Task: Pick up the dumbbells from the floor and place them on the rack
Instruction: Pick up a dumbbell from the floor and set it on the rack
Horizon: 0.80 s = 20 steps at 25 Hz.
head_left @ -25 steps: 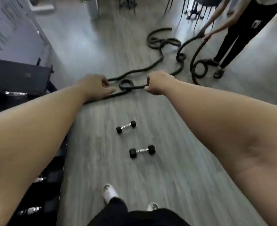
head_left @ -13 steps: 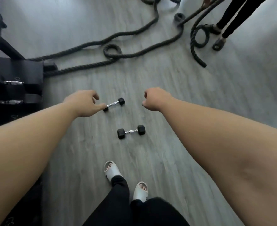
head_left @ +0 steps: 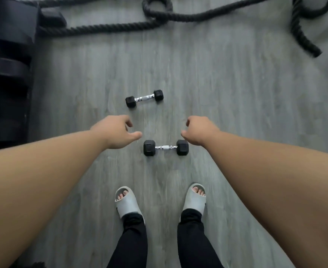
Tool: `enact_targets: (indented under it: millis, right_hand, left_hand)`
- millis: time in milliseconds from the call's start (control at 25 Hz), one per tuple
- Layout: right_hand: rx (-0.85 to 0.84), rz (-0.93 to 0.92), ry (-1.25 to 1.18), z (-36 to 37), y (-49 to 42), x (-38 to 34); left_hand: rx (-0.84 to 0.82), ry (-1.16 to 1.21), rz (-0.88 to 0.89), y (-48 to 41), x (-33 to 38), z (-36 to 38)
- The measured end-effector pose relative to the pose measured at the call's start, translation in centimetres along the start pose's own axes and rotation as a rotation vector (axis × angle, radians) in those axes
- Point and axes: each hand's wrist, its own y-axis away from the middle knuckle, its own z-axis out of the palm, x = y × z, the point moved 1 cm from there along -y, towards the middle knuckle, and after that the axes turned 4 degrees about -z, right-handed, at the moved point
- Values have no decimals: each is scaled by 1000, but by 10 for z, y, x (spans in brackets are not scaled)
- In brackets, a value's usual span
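Observation:
Two small dumbbells with black hex heads and chrome handles lie on the grey wood floor. The near dumbbell (head_left: 166, 147) lies crosswise just in front of my feet; the far dumbbell (head_left: 144, 98) lies a little beyond it, slightly to the left. My left hand (head_left: 116, 131) hovers left of the near dumbbell, fingers loosely curled, thumb out, holding nothing. My right hand (head_left: 199, 131) hovers over that dumbbell's right head, fingers curled, empty. The black dumbbell rack (head_left: 6, 74) stands at the left edge.
Thick black battle ropes (head_left: 159, 18) snake across the floor at the top, with one rope end (head_left: 304, 41) at the upper right. My feet in grey slides (head_left: 128, 203) stand below the dumbbells. Other dumbbells sit on the rack.
The view has tilted down and moved closer to the dumbbells. Both hands have dropped towards the near dumbbell. The other person by the ropes is out of view.

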Motion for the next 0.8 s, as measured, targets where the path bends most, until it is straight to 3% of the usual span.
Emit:
enact_targets:
  millis: [440,800]
  right_hand:
    - [-82,19,2,203,-199,103]
    - [-89,191,-205,295,-271,132]
  left_hand:
    - [-29,82,-126,-210,-35,240]
    - [13,329,-243,-291,-61,344]
